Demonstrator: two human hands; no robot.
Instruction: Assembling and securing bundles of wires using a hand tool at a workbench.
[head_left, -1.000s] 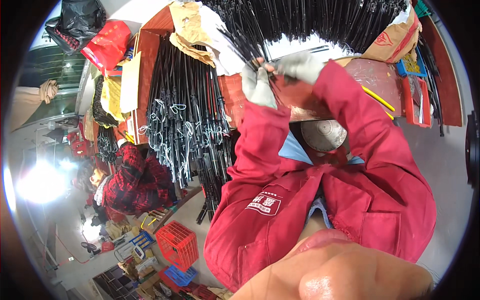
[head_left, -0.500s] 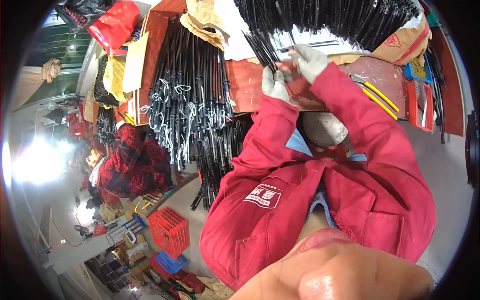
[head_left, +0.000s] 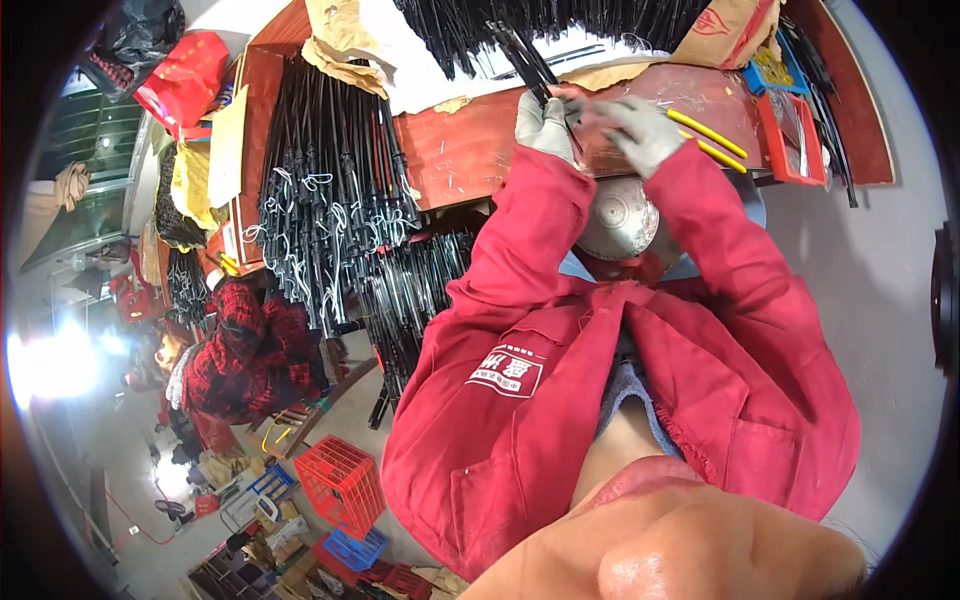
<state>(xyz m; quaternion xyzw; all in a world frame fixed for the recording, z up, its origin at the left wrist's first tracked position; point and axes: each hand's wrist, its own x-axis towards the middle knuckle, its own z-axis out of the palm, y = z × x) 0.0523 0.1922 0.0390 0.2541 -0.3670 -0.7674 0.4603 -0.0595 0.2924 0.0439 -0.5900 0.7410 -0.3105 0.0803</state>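
The location is a small manufacturing workshop for hand assembly of metal rod parts. A worn red-brown bench point(head_left: 470, 150) carries scratches and scattered cardboard scraps point(head_left: 340, 40). Large bundles of thin black rods point(head_left: 330, 180), tied with white string, lie stacked beside the bench and across its far end. Red plastic crates point(head_left: 340, 485) stand on the floor. A second person in a red-and-black plaid garment point(head_left: 240, 360) works nearby.

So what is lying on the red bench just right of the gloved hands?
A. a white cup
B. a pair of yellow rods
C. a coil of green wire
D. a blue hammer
B: two thin yellow rods lie on the red bench right of the right hand.
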